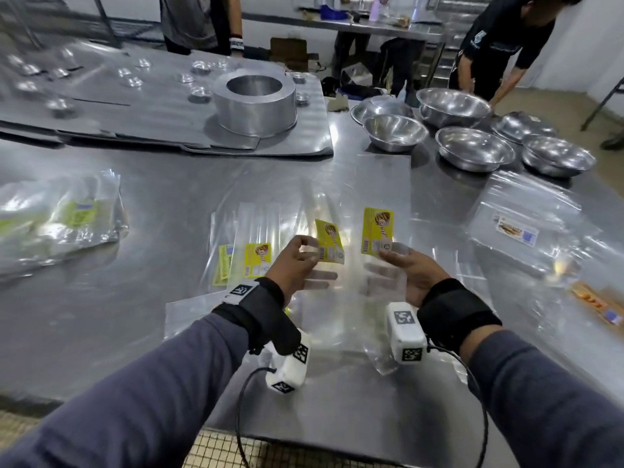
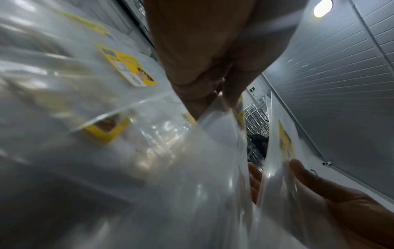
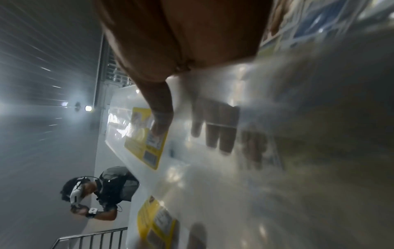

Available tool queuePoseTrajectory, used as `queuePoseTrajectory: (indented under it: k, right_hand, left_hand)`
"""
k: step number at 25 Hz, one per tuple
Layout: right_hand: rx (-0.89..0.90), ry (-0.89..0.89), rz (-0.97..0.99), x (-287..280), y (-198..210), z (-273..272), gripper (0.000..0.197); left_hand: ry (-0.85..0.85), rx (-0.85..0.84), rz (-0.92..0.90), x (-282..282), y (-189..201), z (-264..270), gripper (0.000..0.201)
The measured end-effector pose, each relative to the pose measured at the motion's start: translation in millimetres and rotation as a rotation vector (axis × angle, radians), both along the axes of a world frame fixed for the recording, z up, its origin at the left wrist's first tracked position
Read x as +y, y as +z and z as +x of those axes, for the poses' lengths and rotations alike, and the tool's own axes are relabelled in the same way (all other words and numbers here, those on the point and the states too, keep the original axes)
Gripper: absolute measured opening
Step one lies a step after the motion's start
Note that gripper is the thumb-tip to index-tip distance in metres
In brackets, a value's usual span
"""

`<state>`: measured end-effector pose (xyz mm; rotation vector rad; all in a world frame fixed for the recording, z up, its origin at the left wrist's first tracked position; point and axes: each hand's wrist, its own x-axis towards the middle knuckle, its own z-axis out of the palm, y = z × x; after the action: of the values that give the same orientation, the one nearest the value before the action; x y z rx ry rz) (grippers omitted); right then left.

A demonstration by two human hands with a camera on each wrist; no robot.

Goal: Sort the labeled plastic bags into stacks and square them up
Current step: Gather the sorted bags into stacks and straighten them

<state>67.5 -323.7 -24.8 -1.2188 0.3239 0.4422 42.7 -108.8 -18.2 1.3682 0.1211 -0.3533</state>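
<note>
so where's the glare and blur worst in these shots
Head view: overhead light glares off the steel table and the clear bags; edges bend from the wide lens. Left wrist view: bags smeared by motion blur. Right wrist view: heavy blur, lamp flare at left.

A long steel table (image 1: 162, 184) fills the room, with a second steel table (image 1: 371, 27) behind it by the back wall. Grey ribbed wall panels (image 2: 332, 80) rise to a round lamp (image 2: 323, 5). Beige floor (image 1: 553, 106) shows beyond the right edge, tiled floor (image 1: 216, 450) below the near edge.
</note>
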Motion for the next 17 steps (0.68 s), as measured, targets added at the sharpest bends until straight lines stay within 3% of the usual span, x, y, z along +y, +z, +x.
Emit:
queuePoseTrajectory:
  k: [3, 5, 8, 11, 13, 17]
  right_hand:
    - [-0.034, 0.087, 0.003, 24, 5, -2, 0.024]
    - [-0.054, 0.045, 0.004, 39, 4, 3, 0.033]
    - [-0.093, -0.009, -0.122, 43, -5, 13, 0.046]
    - [-0.013, -0.106, -0.337, 34, -18, 13, 0.029]
    - [0.067, -0.096, -0.448, 32, -25, 8, 0.025]
    - [0.058, 0.091, -1.035, 33, -36, 15, 0.046]
  left_hand:
    - [-0.059, -0.047, -0.038, 11, 7, -2, 0.018]
    - [-0.098, -0.060, 0.027, 19, 12, -3, 0.013]
    - [-0.081, -0.040, 0.378, 46, 8, 5, 0.023]
    - [-0.222, -0.124, 0.971, 92, -5, 9, 0.044]
    - [-0.342, -0.120, 1.257, 114, -14, 4, 0.055]
    - [-0.181, -0.006, 1.313, 132, -34, 6, 0.075]
